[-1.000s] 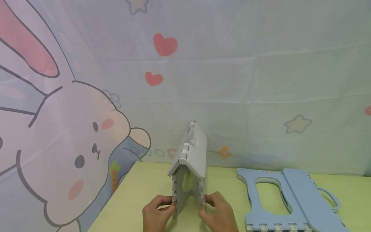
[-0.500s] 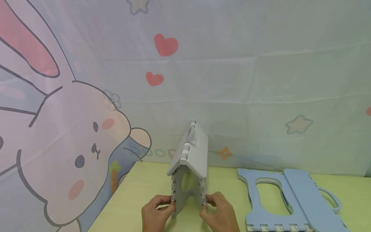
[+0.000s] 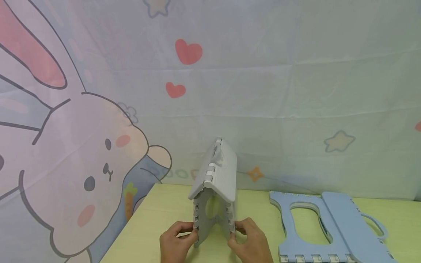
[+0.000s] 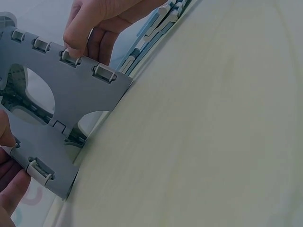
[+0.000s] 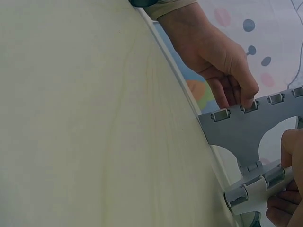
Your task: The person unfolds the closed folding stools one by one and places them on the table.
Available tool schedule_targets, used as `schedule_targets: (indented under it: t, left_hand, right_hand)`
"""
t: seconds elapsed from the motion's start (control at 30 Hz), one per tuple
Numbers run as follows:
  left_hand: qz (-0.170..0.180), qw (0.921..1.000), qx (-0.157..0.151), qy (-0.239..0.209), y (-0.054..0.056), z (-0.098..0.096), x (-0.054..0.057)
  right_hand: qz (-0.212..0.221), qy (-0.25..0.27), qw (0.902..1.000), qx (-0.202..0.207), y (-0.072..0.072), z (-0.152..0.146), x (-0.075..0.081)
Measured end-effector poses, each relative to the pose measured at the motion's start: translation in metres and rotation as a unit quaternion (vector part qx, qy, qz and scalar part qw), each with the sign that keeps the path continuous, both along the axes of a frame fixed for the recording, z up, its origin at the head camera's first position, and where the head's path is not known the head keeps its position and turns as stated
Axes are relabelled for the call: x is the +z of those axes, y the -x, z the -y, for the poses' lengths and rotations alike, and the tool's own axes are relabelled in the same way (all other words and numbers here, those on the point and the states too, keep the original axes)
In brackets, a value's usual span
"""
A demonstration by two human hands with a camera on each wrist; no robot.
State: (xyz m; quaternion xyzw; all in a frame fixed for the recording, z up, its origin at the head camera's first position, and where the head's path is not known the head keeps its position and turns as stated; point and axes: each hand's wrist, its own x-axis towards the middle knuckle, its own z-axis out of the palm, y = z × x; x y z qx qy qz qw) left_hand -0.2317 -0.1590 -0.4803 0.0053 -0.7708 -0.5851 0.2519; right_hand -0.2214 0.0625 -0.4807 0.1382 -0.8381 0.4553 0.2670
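Grey folding stool stands partly folded on the pale yellow-green counter, a bit low of centre in my head view, ridge up like a small tent, leg panels spread apart at the near side. Left grip: I have thumb and fingers pinching the near edge of the stool's left panel, low down. Right grip: same pinch, near edge of the right panel, about the same height. Both wrist views match; I get fingertips right at the slots along the panel edges, lower corners down at the counter. Blue folding stool lies flat on the counter to the right, apart from the grey one, neither hand touching it. Behind, I see a cloth backdrop printed with a big rabbit, red hearts and stars.
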Motion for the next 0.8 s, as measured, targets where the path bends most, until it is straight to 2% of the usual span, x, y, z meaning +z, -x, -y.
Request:
schedule_targets:
  t: [0.6, 0.8]
  left_hand:
    - [0.003, 0.9999, 0.007, 0.01, 0.0014, 0.0048, 0.0016]
    - [0.022, 0.9996, 0.016, 0.008, 0.0027, 0.0056, 0.0013]
  right_hand:
    - [0.007, -0.002, 1.0, -0.002, -0.0014, -0.0028, 0.0039]
    - [0.009, -0.002, 1.0, -0.003, -0.0006, -0.0035, 0.0028]
